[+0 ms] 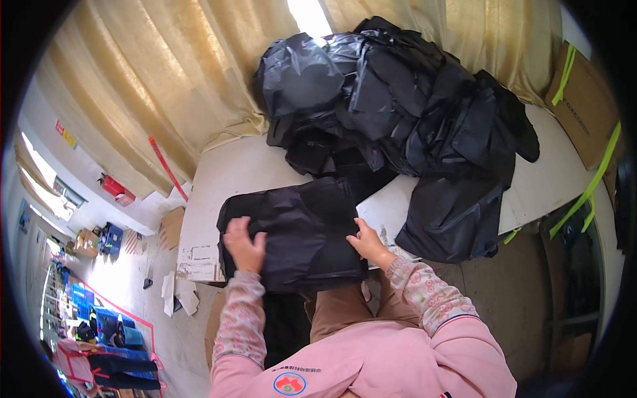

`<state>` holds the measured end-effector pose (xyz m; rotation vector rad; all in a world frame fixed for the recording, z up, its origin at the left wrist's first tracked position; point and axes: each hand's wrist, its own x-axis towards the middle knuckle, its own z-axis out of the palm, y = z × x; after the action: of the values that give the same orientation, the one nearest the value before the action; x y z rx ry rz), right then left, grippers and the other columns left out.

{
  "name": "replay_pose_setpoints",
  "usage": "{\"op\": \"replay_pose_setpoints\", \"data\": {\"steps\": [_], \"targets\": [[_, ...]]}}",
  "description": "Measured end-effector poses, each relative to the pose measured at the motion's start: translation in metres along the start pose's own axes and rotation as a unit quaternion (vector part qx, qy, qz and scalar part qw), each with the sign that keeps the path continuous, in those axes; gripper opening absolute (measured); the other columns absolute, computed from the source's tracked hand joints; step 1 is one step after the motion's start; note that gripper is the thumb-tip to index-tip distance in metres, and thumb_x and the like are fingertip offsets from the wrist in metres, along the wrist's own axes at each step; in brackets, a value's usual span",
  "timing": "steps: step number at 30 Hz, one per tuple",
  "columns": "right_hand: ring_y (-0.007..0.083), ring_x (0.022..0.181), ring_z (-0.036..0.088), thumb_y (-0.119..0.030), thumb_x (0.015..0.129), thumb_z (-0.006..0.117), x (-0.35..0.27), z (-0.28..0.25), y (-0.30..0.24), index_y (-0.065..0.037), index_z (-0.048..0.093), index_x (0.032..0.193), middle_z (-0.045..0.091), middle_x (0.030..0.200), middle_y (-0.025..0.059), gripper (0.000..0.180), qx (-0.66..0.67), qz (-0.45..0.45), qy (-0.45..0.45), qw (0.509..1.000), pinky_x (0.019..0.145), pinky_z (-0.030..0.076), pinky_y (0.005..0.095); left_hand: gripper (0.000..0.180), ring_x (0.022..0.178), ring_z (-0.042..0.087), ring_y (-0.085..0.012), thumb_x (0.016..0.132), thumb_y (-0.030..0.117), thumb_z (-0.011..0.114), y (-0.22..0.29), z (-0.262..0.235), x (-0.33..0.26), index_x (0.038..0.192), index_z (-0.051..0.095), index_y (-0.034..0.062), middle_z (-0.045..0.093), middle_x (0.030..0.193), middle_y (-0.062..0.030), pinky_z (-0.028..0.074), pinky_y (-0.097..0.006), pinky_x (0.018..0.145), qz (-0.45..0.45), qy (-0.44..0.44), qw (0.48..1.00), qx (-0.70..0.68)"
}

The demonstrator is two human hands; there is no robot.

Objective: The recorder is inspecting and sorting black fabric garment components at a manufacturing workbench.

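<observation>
A stack of folded black fabric pieces (292,229), probably bags or covers, lies at the table's near edge in front of me. Over its left side is my left hand (244,245), open, with fingers and thumb spread; whether it presses on the top piece is hard to tell. My right hand (368,243) is at the stack's right edge, thumb and forefinger apart, its other fingers partly hidden. No piece shows clearly gripped in it. Beyond the stack rises a large loose heap of black, slightly shiny pieces (391,99), one part draping over the table's front edge at the right.
The white table (232,159) has a worn near left corner. Cardboard (584,113) with yellow-green straps stands at the right. Beige curtains (166,73) hang behind. At the far left are a person in pink (73,361), blue crates (109,239) and a red box on the wall (113,186).
</observation>
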<state>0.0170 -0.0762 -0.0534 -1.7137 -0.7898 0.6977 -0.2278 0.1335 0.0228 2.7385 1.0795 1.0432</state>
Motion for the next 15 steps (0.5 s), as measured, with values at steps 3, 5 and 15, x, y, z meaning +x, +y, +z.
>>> {"op": "replay_pose_setpoints", "data": {"steps": [3, 5, 15], "targets": [[0.0242, 0.048, 0.060, -0.014, 0.083, 0.064, 0.001, 0.007, 0.008, 0.001, 0.042, 0.132, 0.061, 0.067, 0.0137, 0.056, 0.009, -0.023, 0.026, 0.999, 0.046, 0.050, 0.0366, 0.074, 0.138, 0.026, -0.0404, 0.077, 0.047, 0.070, 0.095, 0.026, -0.033, 0.139, 0.043, 0.0166, 0.029, 0.150, -0.0177, 0.019, -0.060, 0.109, 0.140, -0.198, 0.956, -0.164], [0.0238, 0.048, 0.060, -0.015, 0.083, 0.066, 0.001, 0.010, 0.003, 0.000, 0.042, 0.132, 0.062, 0.067, 0.0132, 0.056, 0.040, -0.016, -0.001, 0.999, 0.045, 0.049, 0.0362, 0.082, 0.142, 0.018, -0.0401, 0.077, 0.057, 0.066, 0.109, 0.045, -0.066, 0.144, 0.038, 0.0200, 0.021, 0.154, -0.0176, 0.014, -0.065, 0.108, 0.185, -0.296, 0.933, -0.081], [0.0320, 0.089, 0.067, -0.047, 0.077, 0.072, 0.078, -0.022, -0.021, -0.001, 0.062, 0.105, 0.068, 0.091, 0.0188, 0.055, -0.083, -0.024, 0.020, 0.996, 0.078, 0.051, 0.0384, 0.085, 0.145, 0.011, -0.0370, 0.078, 0.061, 0.063, 0.112, 0.070, -0.092, 0.148, 0.032, 0.0230, 0.017, 0.156, -0.0160, 0.009, -0.065, 0.109, 0.182, -0.301, 0.932, -0.083]]}}
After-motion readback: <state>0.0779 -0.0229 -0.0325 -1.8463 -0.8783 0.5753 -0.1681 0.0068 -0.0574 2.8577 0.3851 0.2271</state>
